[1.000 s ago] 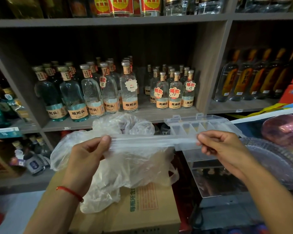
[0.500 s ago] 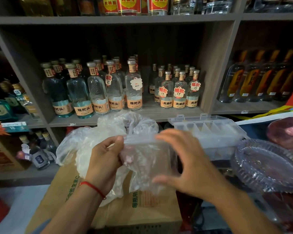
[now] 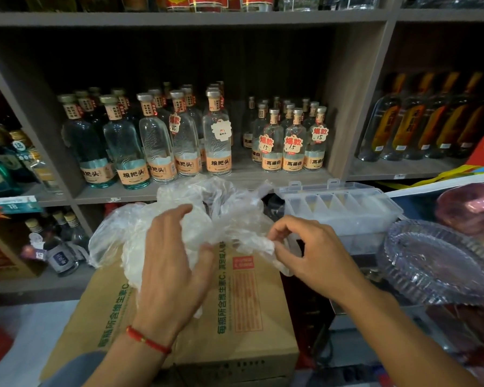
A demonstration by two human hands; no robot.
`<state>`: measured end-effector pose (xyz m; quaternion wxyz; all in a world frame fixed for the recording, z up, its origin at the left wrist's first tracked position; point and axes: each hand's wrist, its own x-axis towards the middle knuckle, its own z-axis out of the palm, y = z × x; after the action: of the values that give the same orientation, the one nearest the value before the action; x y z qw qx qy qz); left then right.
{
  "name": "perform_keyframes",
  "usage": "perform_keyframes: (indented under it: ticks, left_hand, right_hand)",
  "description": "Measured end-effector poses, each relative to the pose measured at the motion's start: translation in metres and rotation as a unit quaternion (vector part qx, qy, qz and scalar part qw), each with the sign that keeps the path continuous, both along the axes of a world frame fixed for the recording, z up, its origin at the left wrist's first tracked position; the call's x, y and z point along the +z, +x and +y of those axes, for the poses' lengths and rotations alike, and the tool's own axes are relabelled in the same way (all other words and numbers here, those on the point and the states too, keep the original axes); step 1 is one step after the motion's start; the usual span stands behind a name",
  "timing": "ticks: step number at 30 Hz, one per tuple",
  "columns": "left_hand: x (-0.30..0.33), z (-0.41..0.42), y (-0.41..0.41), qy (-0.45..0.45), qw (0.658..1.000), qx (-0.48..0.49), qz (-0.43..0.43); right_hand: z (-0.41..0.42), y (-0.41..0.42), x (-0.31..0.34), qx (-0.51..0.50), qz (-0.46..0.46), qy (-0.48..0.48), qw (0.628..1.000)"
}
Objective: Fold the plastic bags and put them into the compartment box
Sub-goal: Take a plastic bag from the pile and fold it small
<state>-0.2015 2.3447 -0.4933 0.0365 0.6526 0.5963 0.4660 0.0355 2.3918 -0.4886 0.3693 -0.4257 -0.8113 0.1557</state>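
A cardboard carton (image 3: 243, 308) sits low at centre, before the shelving (image 3: 355, 107). The plastic bags (image 3: 229, 210) lie heaped on its top, with the left hand (image 3: 171, 263) and right hand (image 3: 313, 252) on them. The compartment box (image 3: 344, 210) stands right of the heap. A glass dish (image 3: 442, 263) lies further right. Bottles (image 3: 215, 135) stand on the shelf behind.

Red cord bracelet (image 3: 147, 341) with small gold bead on left wrist; grey-blue sleeve (image 3: 67, 370) edge at left forearm; right arm bare.
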Motion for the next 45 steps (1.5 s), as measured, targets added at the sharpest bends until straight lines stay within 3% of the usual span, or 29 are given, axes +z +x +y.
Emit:
perform_keyframes:
  ticks: [2, 4, 7, 10, 17, 20, 28, 32, 38, 41, 45]
  left_hand:
    - [0.004, -0.001, 0.009, 0.076, 0.979, -0.088, 0.166]
    - [0.005, 0.000, 0.020, 0.080, 0.966, -0.155, 0.192]
    - [0.006, 0.003, 0.031, 0.078, 0.984, -0.150, 0.060]
    - [0.008, 0.004, 0.025, 0.019, 0.989, -0.099, -0.105]
    - [0.005, 0.015, 0.000, -0.035, 0.926, -0.026, -0.376]
    - [0.002, 0.019, -0.007, -0.049, 0.914, -0.010, -0.402]
    - [-0.003, 0.018, -0.015, -0.101, 0.891, -0.042, -0.441]
    - [0.001, 0.017, -0.019, -0.159, 0.867, -0.100, -0.462]
    - [0.002, 0.017, -0.027, -0.242, 0.804, -0.184, -0.512]
    - [0.001, 0.018, -0.026, -0.228, 0.809, -0.186, -0.509]
    - [-0.002, 0.019, -0.027, -0.156, 0.842, -0.136, -0.497]
  right_hand:
    - [0.000, 0.003, 0.005, 0.015, -0.016, 0.013, 1.000]
    - [-0.001, 0.004, 0.009, 0.038, -0.025, 0.023, 0.999]
    - [-0.003, 0.007, 0.011, 0.056, 0.025, -0.010, 0.998]
    - [0.001, 0.018, 0.013, 0.060, 0.103, -0.091, 0.989]
    - [0.010, 0.056, 0.011, 0.148, 0.142, -0.316, 0.926]
    - [0.004, 0.056, 0.013, 0.170, 0.170, -0.318, 0.917]
    - [0.006, 0.048, 0.012, 0.044, 0.294, -0.178, 0.938]
    - [0.013, 0.058, 0.006, -0.008, 0.283, -0.163, 0.945]
    - [0.020, 0.076, 0.004, -0.079, 0.220, -0.175, 0.956]
    - [0.020, 0.081, 0.003, -0.072, 0.210, -0.190, 0.956]
    - [0.019, 0.087, 0.003, -0.054, 0.227, -0.191, 0.953]
